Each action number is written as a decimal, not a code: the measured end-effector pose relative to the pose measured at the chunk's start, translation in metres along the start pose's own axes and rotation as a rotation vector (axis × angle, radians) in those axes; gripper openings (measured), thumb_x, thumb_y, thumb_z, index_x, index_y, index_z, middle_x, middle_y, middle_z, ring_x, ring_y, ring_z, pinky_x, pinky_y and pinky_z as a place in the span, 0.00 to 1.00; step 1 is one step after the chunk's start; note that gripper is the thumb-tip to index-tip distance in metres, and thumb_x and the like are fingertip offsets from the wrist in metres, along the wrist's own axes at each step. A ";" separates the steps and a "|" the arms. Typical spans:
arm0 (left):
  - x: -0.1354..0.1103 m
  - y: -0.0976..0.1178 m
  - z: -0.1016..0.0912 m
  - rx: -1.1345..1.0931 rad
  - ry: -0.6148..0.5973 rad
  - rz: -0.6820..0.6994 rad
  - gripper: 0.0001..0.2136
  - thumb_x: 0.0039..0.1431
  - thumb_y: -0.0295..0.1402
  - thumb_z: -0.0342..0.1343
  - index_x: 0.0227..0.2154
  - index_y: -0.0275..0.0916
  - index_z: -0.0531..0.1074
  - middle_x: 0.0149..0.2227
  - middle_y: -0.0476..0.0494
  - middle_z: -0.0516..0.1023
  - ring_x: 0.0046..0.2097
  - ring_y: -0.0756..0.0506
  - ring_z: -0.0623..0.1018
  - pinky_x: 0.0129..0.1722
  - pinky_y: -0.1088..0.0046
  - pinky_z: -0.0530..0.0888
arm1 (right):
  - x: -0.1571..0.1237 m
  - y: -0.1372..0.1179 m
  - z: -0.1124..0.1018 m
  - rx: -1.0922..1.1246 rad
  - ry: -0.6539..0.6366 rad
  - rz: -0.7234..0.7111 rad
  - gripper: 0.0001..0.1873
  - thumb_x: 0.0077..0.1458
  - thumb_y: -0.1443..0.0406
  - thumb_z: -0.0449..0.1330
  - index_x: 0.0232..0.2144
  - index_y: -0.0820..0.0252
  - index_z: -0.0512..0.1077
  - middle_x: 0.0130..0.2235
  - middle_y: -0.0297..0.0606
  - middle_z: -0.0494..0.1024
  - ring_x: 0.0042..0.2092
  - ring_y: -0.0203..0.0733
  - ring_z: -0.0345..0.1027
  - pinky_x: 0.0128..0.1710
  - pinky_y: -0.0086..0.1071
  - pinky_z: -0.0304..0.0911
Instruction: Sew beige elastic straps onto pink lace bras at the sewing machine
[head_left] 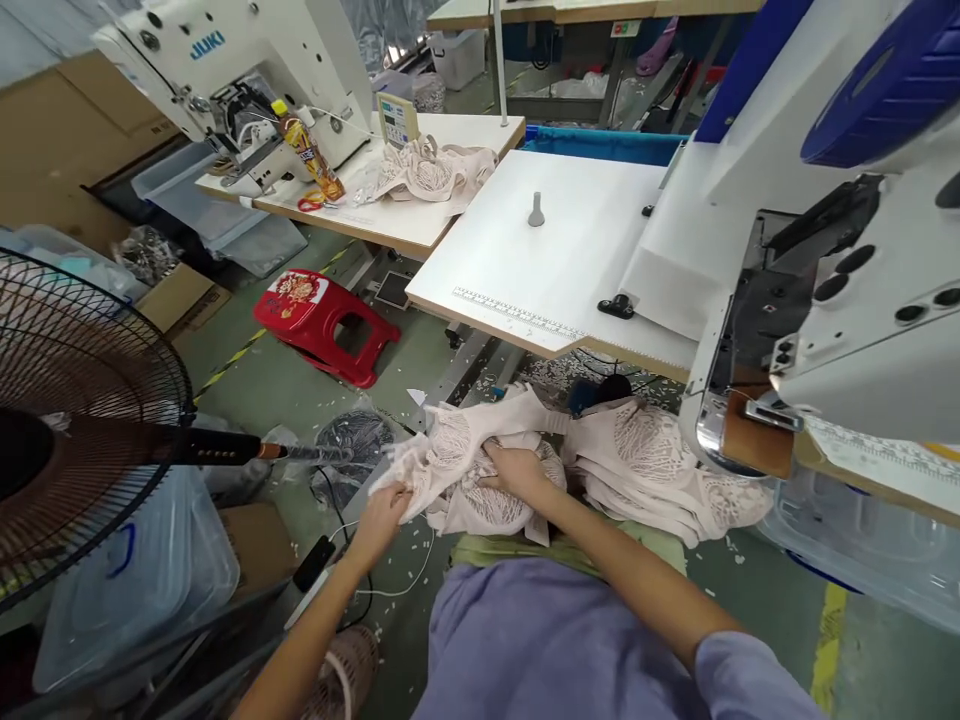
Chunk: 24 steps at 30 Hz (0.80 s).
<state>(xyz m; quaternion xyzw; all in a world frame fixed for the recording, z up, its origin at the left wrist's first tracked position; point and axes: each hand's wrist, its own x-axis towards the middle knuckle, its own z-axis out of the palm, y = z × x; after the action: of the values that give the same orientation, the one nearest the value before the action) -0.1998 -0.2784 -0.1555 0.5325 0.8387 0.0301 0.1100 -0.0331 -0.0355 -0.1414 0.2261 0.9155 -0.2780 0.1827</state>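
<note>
Several beige lace bras (480, 455) lie heaped over my lap. My left hand (385, 510) has its fingers closed on the left edge of the top bra. Among the lace cups, my right hand (521, 475) grips the same fabric; its fingertips are partly hidden in the folds. To the right, a stack of more beige bras (652, 465) hangs over my leg, below the sewing machine (750, 420) and its bare metal arm end.
A white machine table (547, 260) with a printed ruler stands ahead. Another sewing machine (247, 80), a drink bottle (307, 155) and more bras (439, 175) are at back left. A red stool (322, 320), a fan (82, 400) and plastic bins (135, 570) stand left.
</note>
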 end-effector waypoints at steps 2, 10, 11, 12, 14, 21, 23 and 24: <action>-0.003 0.011 0.023 -0.005 -0.056 -0.026 0.09 0.62 0.35 0.58 0.41 0.36 0.74 0.47 0.41 0.78 0.48 0.43 0.77 0.48 0.59 0.75 | 0.003 0.003 0.000 0.011 0.014 0.010 0.20 0.57 0.55 0.63 0.48 0.58 0.71 0.40 0.47 0.82 0.40 0.52 0.76 0.34 0.32 0.61; -0.001 0.019 0.061 -0.070 -0.033 -0.221 0.12 0.65 0.37 0.56 0.47 0.36 0.72 0.45 0.43 0.76 0.42 0.45 0.78 0.41 0.63 0.78 | -0.051 0.036 -0.014 0.077 0.145 0.198 0.12 0.62 0.59 0.52 0.36 0.58 0.72 0.37 0.41 0.80 0.40 0.47 0.73 0.32 0.29 0.55; -0.001 0.018 0.060 -0.079 -0.009 -0.225 0.12 0.65 0.37 0.56 0.47 0.36 0.72 0.46 0.42 0.76 0.43 0.45 0.78 0.42 0.62 0.78 | -0.054 0.043 -0.014 0.085 0.159 0.243 0.13 0.63 0.59 0.51 0.37 0.58 0.71 0.37 0.42 0.80 0.40 0.48 0.73 0.31 0.29 0.55; 0.000 0.016 0.058 -0.086 0.018 -0.222 0.12 0.65 0.37 0.56 0.48 0.37 0.71 0.48 0.41 0.76 0.45 0.44 0.78 0.44 0.60 0.77 | -0.055 0.049 -0.013 0.094 0.168 0.286 0.13 0.63 0.59 0.50 0.39 0.59 0.71 0.38 0.43 0.80 0.41 0.49 0.73 0.31 0.30 0.55; 0.002 0.016 0.053 -0.094 0.061 -0.198 0.13 0.65 0.36 0.56 0.49 0.37 0.71 0.51 0.40 0.74 0.49 0.42 0.76 0.48 0.57 0.76 | -0.051 0.059 -0.009 0.115 0.164 0.357 0.13 0.62 0.60 0.52 0.40 0.62 0.71 0.39 0.47 0.80 0.41 0.51 0.74 0.31 0.31 0.55; 0.003 0.036 0.035 -0.066 0.103 -0.073 0.11 0.64 0.36 0.56 0.46 0.37 0.72 0.47 0.42 0.76 0.48 0.43 0.76 0.49 0.56 0.75 | -0.064 0.057 0.000 0.294 0.171 0.339 0.16 0.59 0.61 0.54 0.47 0.61 0.72 0.46 0.47 0.80 0.49 0.54 0.73 0.43 0.37 0.65; -0.001 0.038 0.031 -0.057 0.134 -0.065 0.09 0.64 0.35 0.57 0.42 0.36 0.73 0.45 0.43 0.76 0.46 0.43 0.76 0.48 0.57 0.74 | -0.090 0.057 -0.008 0.401 0.214 0.297 0.19 0.60 0.57 0.53 0.48 0.61 0.72 0.47 0.46 0.80 0.50 0.54 0.73 0.47 0.39 0.67; -0.003 0.039 0.028 -0.058 0.153 -0.056 0.07 0.64 0.33 0.56 0.41 0.36 0.73 0.44 0.43 0.76 0.46 0.43 0.76 0.47 0.58 0.74 | -0.106 0.059 -0.012 0.491 0.255 0.271 0.21 0.60 0.53 0.53 0.48 0.61 0.72 0.48 0.46 0.80 0.51 0.54 0.73 0.48 0.40 0.68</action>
<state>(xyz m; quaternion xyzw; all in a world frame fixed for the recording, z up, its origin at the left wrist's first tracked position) -0.1578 -0.2658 -0.1760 0.5017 0.8580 0.0918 0.0617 0.0827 -0.0178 -0.1078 0.4166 0.7981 -0.4333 0.0416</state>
